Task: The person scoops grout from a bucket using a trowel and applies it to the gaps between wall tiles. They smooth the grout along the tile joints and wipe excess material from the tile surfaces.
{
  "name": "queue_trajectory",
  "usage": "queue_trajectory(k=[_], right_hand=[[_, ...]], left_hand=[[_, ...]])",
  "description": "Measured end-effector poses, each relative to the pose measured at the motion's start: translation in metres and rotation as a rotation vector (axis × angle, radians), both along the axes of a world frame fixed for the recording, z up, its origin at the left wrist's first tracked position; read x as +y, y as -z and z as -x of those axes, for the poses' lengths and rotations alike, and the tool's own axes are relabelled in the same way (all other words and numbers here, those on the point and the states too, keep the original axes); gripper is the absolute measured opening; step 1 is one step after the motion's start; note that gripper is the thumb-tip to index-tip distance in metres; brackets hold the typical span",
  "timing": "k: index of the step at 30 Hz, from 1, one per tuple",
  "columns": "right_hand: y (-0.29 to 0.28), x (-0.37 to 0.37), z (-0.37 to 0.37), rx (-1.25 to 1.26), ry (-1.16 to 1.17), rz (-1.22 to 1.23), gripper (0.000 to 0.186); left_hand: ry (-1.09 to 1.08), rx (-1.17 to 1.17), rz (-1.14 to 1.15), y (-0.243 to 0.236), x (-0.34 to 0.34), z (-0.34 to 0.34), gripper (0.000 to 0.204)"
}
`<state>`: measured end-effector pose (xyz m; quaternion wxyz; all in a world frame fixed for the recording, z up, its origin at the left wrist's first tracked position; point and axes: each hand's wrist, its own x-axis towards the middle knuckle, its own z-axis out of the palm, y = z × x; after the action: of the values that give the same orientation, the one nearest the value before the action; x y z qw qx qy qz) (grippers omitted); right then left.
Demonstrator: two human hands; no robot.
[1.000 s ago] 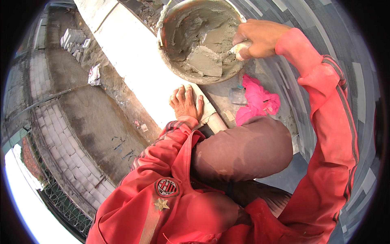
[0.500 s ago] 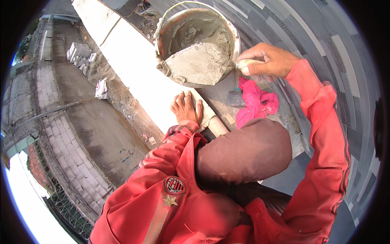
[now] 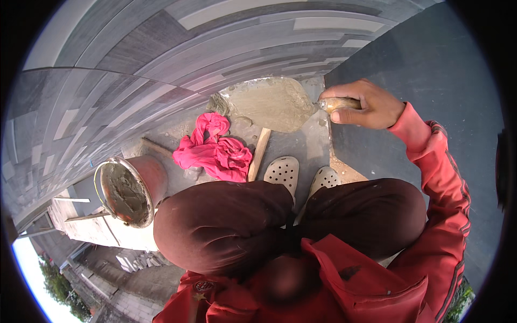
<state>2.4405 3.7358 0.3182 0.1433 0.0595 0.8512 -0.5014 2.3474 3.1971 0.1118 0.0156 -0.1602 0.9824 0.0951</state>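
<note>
My right hand (image 3: 372, 105) is closed round the worn wooden handle of a trowel (image 3: 269, 107). Wet grey mortar coats its broad blade, with a lump (image 3: 218, 103) at the far-left end. The blade is held over the floor beside the tiled wall. My left hand is out of sight. At the left stands a reddish bucket (image 3: 152, 175) with grey mortar (image 3: 124, 188) inside and a thin handle. A bright pink cloth (image 3: 221, 156) lies crumpled on the floor below the blade.
A wall of grey wood-look strips (image 3: 161, 59) curves across the top left. A dark smooth panel (image 3: 398, 54) fills the right. A wooden batten (image 3: 259, 153) lies by the cloth. My perforated clogs (image 3: 282, 172) stand near it. Pale boards (image 3: 89, 229) extend behind the bucket.
My view has turned to the right. The trowel has moved away from the bucket with mortar on it, still in my right hand. My left hand, earlier flat on a pale board, has left view.
</note>
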Motion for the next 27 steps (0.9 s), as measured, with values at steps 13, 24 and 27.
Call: queue_trajectory(k=[13,24,27], right_hand=[[0.183,-0.031,-0.241,0.024,0.948,0.243,0.048],[0.248,-0.025,-0.180,0.195,1.116,-0.055,0.042],[0.252,-0.022,-0.184,0.162,1.089,-0.121,0.042]], left_hand=[[0.174,-0.346,-0.438,-0.123,0.020,0.081,0.040],[0.955,0.185,-0.230,-0.295,0.260,0.065,0.033],[1.085,-0.013,-0.349,-0.263,0.307,0.027,0.036]])
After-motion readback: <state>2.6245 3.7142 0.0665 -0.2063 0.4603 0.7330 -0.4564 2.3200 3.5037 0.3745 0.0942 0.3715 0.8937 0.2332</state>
